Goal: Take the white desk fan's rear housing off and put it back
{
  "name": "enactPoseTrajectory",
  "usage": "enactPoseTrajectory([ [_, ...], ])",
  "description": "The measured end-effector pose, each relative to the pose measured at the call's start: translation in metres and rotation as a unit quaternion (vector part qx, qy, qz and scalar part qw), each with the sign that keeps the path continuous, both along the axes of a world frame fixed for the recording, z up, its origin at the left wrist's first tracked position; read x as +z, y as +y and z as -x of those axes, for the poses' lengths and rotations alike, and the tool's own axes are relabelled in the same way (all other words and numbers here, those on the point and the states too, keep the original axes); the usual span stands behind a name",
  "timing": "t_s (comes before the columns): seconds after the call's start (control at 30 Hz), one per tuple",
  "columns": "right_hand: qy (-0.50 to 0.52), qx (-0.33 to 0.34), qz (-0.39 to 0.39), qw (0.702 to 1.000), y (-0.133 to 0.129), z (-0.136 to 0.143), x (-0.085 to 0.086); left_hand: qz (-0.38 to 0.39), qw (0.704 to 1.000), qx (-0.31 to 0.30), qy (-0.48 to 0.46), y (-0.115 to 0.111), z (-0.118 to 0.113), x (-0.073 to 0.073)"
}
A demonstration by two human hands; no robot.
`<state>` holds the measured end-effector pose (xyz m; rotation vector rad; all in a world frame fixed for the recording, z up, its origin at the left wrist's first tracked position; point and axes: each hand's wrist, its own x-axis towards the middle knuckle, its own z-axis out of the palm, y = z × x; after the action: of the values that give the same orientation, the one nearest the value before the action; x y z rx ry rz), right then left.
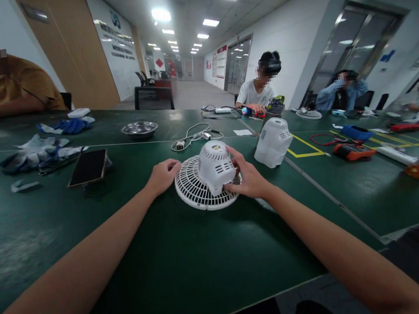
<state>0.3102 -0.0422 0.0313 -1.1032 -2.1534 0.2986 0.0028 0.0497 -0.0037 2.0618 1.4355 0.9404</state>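
Both hands steady a small white plastic fan laid grille-down on the green table.

The right hand (249, 178) wraps the white vented motor housing (215, 165); the left hand (164, 175), curled, rests against the round white slatted grille (193, 190) opposite. Judging by this, the housing is being worked at; a next move would need the grille pinned. A second white housing (273, 142) stands just beyond the right hand.
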Motion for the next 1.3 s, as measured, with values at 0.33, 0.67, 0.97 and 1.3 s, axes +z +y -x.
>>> enactPoseTrajectory([
  [0.33,0.093,-0.011,0.036,0.995,0.014,-0.014,-0.008,-0.009,0.995,-0.084,0.054,-0.002,0.01,0.002],
  [0.67,0.138,-0.07,0.059,0.986,0.005,0.004,-0.005,-0.065,0.992,-0.103,0.032,0.001,0.009,-0.002],
  [0.97,0.47,0.002,0.287,0.835,-0.006,0.03,0.005,-0.223,0.958,0.058,-0.169,-0.01,-0.012,-0.002],
  [1.3,0.532,0.006,0.406,0.743,0.016,0.018,-0.018,0.039,0.964,-0.073,-0.251,-0.015,-0.026,-0.002],
])
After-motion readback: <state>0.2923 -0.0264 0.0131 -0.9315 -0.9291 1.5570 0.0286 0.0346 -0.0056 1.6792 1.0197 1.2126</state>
